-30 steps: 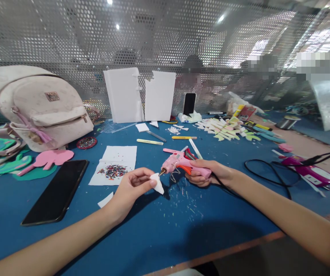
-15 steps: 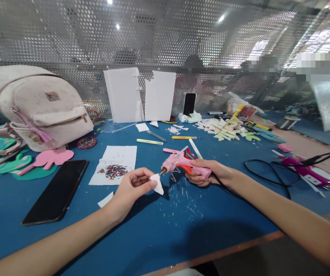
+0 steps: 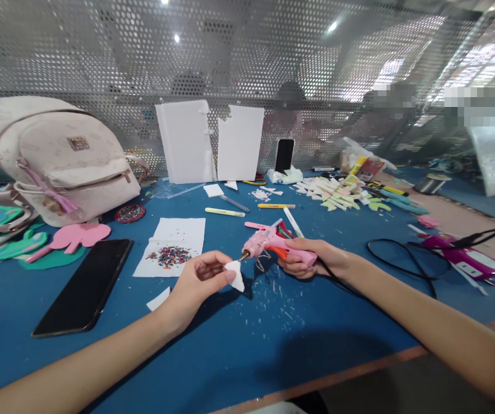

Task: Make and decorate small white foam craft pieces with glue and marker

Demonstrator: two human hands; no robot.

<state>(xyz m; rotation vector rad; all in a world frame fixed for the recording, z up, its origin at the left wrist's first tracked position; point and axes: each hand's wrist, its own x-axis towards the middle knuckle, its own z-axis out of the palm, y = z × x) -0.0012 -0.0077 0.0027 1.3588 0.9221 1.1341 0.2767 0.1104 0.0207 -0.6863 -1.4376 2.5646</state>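
Observation:
Between thumb and fingers, my left hand [image 3: 204,279] pinches a small white foam piece [image 3: 236,277] above the blue table. My right hand [image 3: 316,260] is wrapped round the handle of a pink glue gun [image 3: 264,241] with an orange trigger. The gun's metal nozzle points left and meets, or nearly meets, the upper edge of the white piece. Beyond my left hand lies a white sheet [image 3: 182,230] with a heap of multicoloured beads [image 3: 170,256] on it. Another white scrap [image 3: 159,299] lies beside my left wrist.
A dark phone [image 3: 84,287] and a pale backpack [image 3: 70,155] occupy the left side. Pens, including a yellow one [image 3: 276,206], lie behind the glue gun. Pale foam strips [image 3: 333,191] are piled at the back right. A black cord [image 3: 372,253] loops near a purple power strip [image 3: 467,257].
The white piece has shifted very slightly at the nozzle. Both hands keep their grip and hardly move.

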